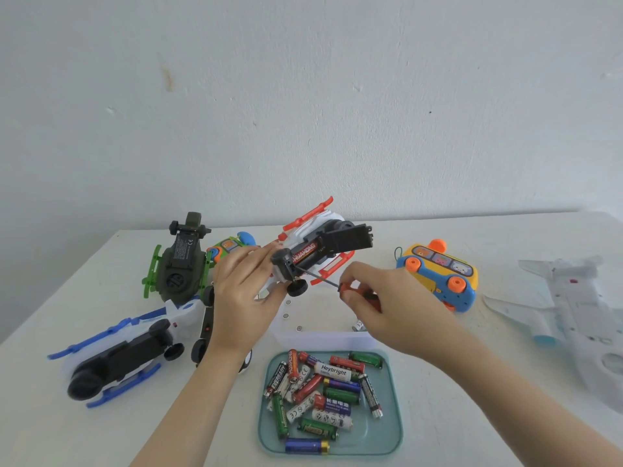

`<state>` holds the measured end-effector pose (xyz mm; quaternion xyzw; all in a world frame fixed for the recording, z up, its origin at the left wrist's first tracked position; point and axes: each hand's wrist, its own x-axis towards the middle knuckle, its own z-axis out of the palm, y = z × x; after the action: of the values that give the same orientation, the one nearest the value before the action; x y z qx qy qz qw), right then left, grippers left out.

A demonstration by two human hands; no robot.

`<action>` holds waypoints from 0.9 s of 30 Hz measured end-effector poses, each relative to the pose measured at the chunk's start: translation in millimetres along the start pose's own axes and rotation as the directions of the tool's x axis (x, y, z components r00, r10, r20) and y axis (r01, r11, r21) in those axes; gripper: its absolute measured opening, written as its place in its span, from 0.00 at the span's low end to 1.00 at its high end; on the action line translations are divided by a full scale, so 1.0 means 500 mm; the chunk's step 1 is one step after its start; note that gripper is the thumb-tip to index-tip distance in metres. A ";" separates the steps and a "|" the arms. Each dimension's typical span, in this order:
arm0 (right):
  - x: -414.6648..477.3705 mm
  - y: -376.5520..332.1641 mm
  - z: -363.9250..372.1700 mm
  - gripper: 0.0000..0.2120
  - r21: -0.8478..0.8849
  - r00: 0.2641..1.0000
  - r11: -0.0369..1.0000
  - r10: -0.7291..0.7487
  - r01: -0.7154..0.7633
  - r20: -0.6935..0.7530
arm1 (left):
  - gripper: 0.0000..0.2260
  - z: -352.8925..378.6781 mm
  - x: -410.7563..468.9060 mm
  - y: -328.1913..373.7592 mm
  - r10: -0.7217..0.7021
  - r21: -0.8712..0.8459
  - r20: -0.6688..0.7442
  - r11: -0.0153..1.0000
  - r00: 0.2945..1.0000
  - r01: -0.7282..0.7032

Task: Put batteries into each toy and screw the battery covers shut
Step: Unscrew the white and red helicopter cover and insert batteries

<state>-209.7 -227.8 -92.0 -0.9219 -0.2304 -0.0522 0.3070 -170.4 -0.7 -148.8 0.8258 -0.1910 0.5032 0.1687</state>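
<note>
While the right hand point(381, 298) pinches the red-handled screwdriver point(344, 286), I note its tip at the red-and-white toy helicopter point(331, 218); left hand point(242, 291) grips that toy, belly-up above the white tub point(320, 339), battery cover point(347, 239) open, one battery point(305, 252) seated.

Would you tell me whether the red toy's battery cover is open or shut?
Open: the black cover stands raised, a battery showing beneath.

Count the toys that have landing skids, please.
3: the green toy at the far left, the blue toy at the near left, and the red toy in the left hand. More may be hidden.
</note>
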 end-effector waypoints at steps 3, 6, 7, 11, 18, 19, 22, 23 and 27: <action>0.000 -0.020 0.019 0.04 -0.001 0.999 1.000 0.010 -0.010 0.041 | 0.11 0.003 0.001 0.008 0.007 0.014 -0.021 1.000 1.000 -0.007; -0.003 -0.044 0.049 0.07 -0.003 0.999 0.999 0.037 -0.037 0.023 | 0.10 0.012 -0.004 0.017 -0.033 0.028 -0.023 0.999 0.999 0.034; -0.004 -0.050 0.057 0.07 0.010 0.998 0.998 0.056 -0.056 0.000 | 0.11 0.014 -0.005 0.018 -0.053 0.030 -0.029 0.998 0.998 0.053; -0.016 -0.064 0.079 0.07 0.014 0.994 0.995 0.099 -0.099 -0.037 | 0.11 0.023 -0.006 0.021 -0.080 0.033 -0.043 0.996 0.996 0.082; -0.030 -0.051 0.072 0.09 0.064 0.969 0.973 0.226 -0.221 -0.098 | 0.11 0.034 -0.020 0.005 -0.097 0.082 -0.040 0.992 0.994 0.100; -0.030 -0.046 0.068 0.09 0.058 0.964 0.970 0.243 -0.238 -0.107 | 0.10 0.033 -0.022 0.003 -0.083 0.088 -0.044 0.992 0.996 0.087; -0.031 -0.035 0.058 0.08 0.027 0.957 0.965 0.260 -0.259 -0.125 | 0.09 0.030 -0.023 0.004 -0.049 0.081 -0.034 0.995 0.998 0.051; -0.032 -0.035 0.055 0.08 0.013 0.958 0.966 0.257 -0.257 -0.130 | 0.09 0.029 -0.021 0.005 -0.032 0.072 -0.030 0.997 0.999 0.034; -0.030 -0.038 0.046 0.08 -0.014 0.967 0.975 0.218 -0.221 -0.129 | 0.08 0.024 -0.016 0.006 0.049 0.076 -0.011 0.996 0.999 -0.048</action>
<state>-232.6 -206.7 -104.0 -0.9408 -0.1063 -0.0797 0.3117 -166.0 -8.0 -161.0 0.8236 -0.1906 0.5191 0.1263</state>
